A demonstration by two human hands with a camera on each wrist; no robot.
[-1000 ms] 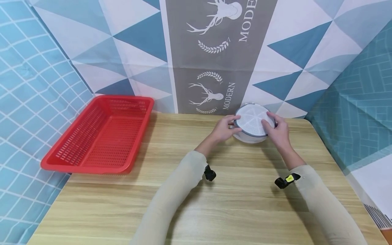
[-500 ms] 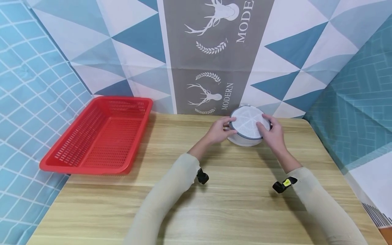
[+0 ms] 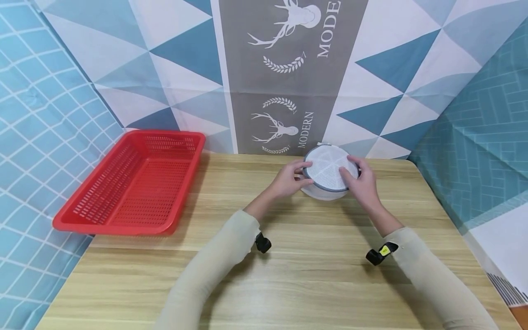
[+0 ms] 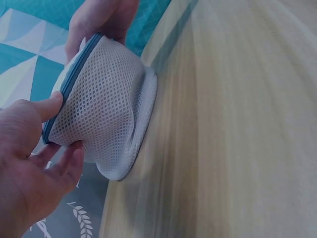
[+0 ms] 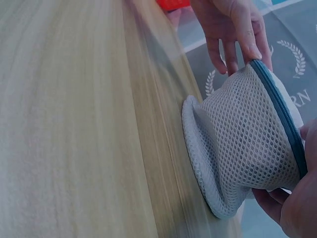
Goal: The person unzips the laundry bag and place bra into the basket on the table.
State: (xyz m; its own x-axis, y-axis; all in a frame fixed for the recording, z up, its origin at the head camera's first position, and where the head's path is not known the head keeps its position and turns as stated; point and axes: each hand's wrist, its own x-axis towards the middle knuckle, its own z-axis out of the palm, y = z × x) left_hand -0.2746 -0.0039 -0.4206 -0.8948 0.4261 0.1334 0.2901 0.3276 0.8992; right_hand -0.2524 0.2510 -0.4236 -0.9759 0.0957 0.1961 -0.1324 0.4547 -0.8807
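Left of the red basket (image 3: pixel 150 192) hangs a light blue sheet (image 3: pixel 37 151) with a white grid. The basket itself, rectangular with slotted walls, sits on the wood-grain table (image 3: pixel 288 284). Behind and to the right of the basket, a grey panel (image 3: pixel 268 82) printed with white deer heads and the word MODERN runs down between blue and white triangles.

Nearer the person than the basket, and to its right, comes the left sleeve (image 3: pixel 210 261), pale beige, with a black wrist device (image 3: pixel 263 244) at its cuff. Beyond it, right of the basket, the left hand (image 3: pixel 284 179) grips the near-left edge of the mesh bag (image 3: pixel 330 167), thumb and fingers bent about the zip band (image 4: pixel 74 79).

The bag is well to the right of the basket, mesh lid upward and base down at the tabletop; its side wall is creased in both wrist views. Whether the base bears on the wood is hard to tell.

Farther right of the basket, the right hand (image 3: pixel 363 183) pinches the bag's other side, thumb on the lid and fingers around the wall. The right sleeve (image 3: pixel 433 275) follows, then a teal sheet (image 3: pixel 478 151), farthest from the basket.
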